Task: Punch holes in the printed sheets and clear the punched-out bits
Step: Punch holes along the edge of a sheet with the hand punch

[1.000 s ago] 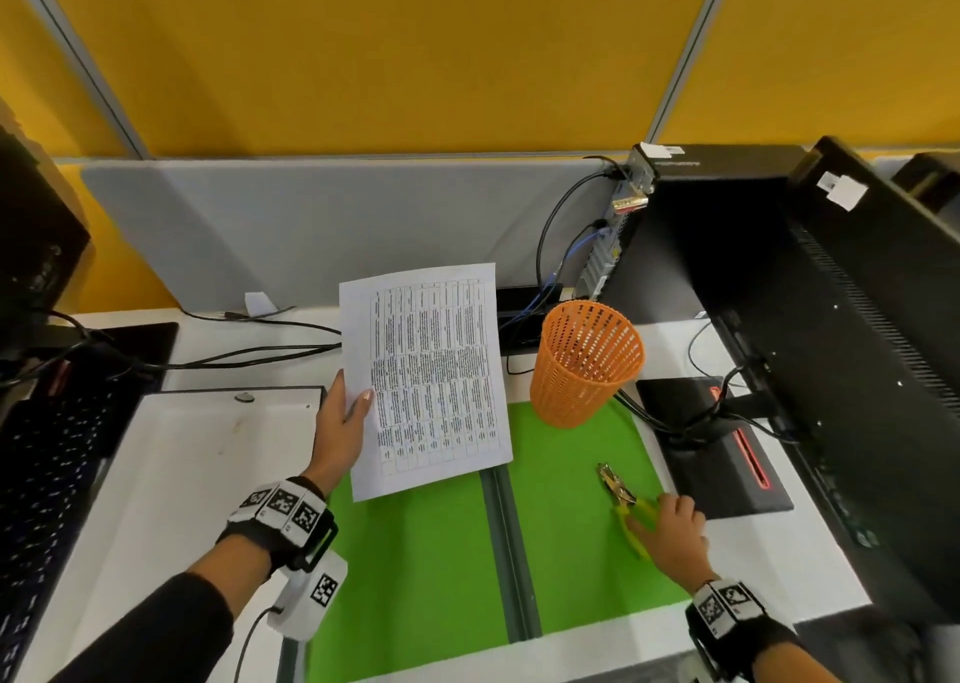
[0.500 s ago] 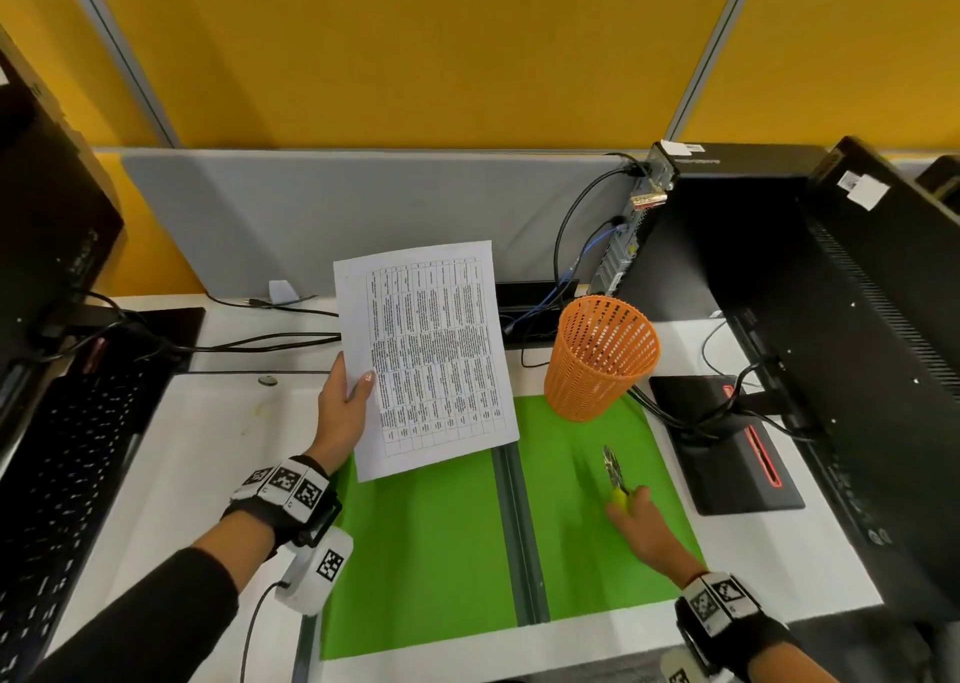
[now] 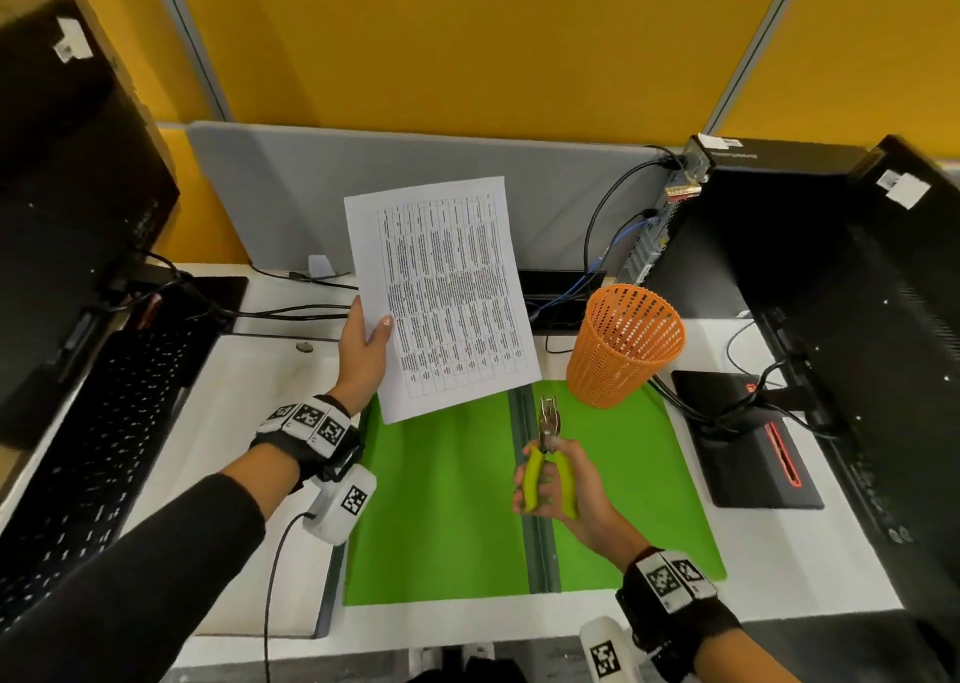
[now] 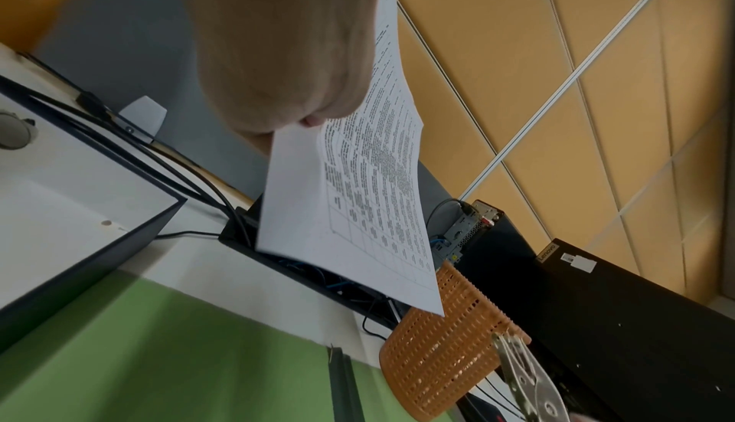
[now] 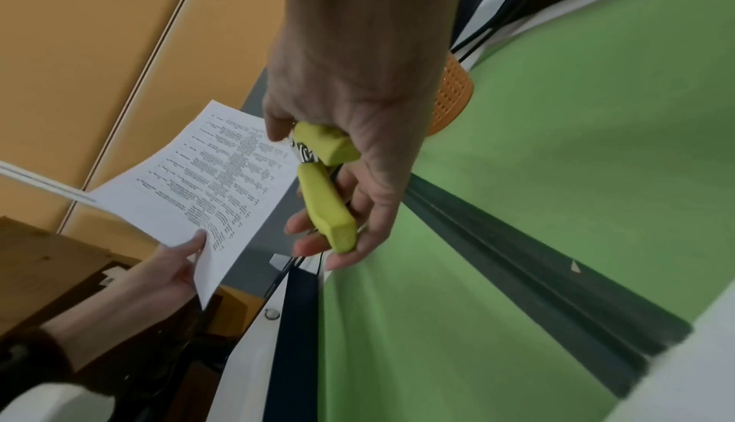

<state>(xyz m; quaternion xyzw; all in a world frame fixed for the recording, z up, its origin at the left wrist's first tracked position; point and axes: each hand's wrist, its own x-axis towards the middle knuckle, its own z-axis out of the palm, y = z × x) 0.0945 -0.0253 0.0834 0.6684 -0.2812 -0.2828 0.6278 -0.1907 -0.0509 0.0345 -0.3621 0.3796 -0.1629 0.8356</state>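
Observation:
My left hand (image 3: 363,350) pinches the left edge of the printed sheets (image 3: 447,293), thumb on the front, and holds them tilted up over the back of the desk; the same sheets (image 4: 358,193) fill the left wrist view. My right hand (image 3: 558,485) grips the yellow-green handles of a plier-type hole punch (image 3: 548,454), lifted above the green mat (image 3: 441,500) with its metal head pointing away toward the sheets. In the right wrist view the punch handles (image 5: 326,190) lie in my curled fingers, spread apart. The punch head sits just below the sheets' lower right corner, not touching.
An orange mesh bin (image 3: 623,344) stands at the mat's back right corner. A dark groove (image 3: 535,526) runs down the mat's middle. A black computer tower (image 3: 831,319) and monitor stand (image 3: 748,448) crowd the right, a keyboard (image 3: 93,448) the left. Cables (image 3: 291,313) trail behind.
My right hand picked the punch up off the mat and swung it left toward the centre, head pointing up. The left hand raised the sheets slightly.

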